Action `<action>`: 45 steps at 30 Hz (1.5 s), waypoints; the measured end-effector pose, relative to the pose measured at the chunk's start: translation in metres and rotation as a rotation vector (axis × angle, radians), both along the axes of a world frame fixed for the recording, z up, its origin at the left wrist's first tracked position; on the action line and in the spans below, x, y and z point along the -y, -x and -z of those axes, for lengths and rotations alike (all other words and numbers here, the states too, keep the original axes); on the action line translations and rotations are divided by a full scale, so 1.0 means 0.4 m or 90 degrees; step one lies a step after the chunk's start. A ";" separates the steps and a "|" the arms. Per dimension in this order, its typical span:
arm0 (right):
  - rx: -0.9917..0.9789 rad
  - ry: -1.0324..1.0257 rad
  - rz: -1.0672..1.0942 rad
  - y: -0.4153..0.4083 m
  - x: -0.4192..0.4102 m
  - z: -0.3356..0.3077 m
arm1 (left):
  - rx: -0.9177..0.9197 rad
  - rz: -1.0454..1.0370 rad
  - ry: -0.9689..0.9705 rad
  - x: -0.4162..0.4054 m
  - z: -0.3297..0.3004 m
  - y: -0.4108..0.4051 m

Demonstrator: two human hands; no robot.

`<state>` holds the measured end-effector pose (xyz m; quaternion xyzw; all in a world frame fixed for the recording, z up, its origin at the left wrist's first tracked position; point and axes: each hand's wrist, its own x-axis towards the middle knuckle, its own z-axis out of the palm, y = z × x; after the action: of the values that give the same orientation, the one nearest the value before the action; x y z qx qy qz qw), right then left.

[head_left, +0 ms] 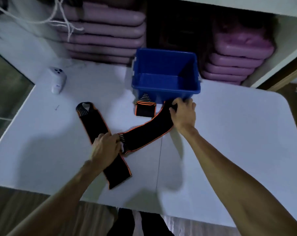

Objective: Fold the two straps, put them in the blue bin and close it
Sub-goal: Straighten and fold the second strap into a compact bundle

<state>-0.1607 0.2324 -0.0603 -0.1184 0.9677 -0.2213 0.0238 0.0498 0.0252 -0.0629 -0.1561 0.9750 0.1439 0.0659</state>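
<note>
While the left hand (106, 149) pins the black orange-edged strap (144, 133) mid-table, the right hand (183, 113), gripping its far end by the blue bin (166, 90) at the back edge, should fold squarely onto the pinned end.

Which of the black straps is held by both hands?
The curved black orange-edged strap running toward the blue bin: left hand and right hand grip its ends. The straight black strap lies beneath.

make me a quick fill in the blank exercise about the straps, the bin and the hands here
1. The blue bin is open and holds ____ straps.
2. The right hand grips the strap end nearest the ____.
3. The left hand presses where the two straps ____.
4. The small white device lies to the ____ of the bin.

Missing words: no; bin; cross; left
</note>
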 end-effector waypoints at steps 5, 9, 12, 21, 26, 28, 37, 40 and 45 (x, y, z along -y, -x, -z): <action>0.046 -0.024 -0.035 0.032 0.000 0.039 | -0.078 -0.074 -0.139 0.003 -0.023 -0.009; 0.085 0.128 -0.023 -0.035 -0.047 0.015 | -0.106 -0.095 -0.113 0.133 -0.048 -0.016; 0.212 0.298 -0.039 -0.134 -0.080 -0.021 | -0.117 -0.099 -0.080 0.262 -0.072 0.026; 0.722 0.497 -0.121 -0.388 -0.012 -0.094 | -0.082 -0.126 -0.026 0.444 -0.006 0.196; 0.766 0.481 -0.226 -0.460 0.049 -0.085 | -0.056 -0.158 -0.044 0.481 0.019 0.221; 0.722 0.423 -0.277 -0.476 0.074 -0.073 | -0.046 -0.166 -0.048 0.496 0.021 0.224; 0.379 0.140 -0.371 -0.526 0.121 0.029 | -0.002 -0.160 -0.042 0.496 0.040 0.213; 0.302 0.110 -0.397 -0.546 0.117 0.032 | -0.064 -0.192 -0.056 0.509 0.049 0.212; 0.200 -0.031 -0.511 -0.573 0.104 0.057 | -0.127 -0.189 -0.073 0.523 0.050 0.216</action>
<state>0.0684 0.1909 -0.0830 -0.4497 0.8344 -0.1871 0.2580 -0.0367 -0.1840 -0.0830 -0.2795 0.9331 0.2218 -0.0443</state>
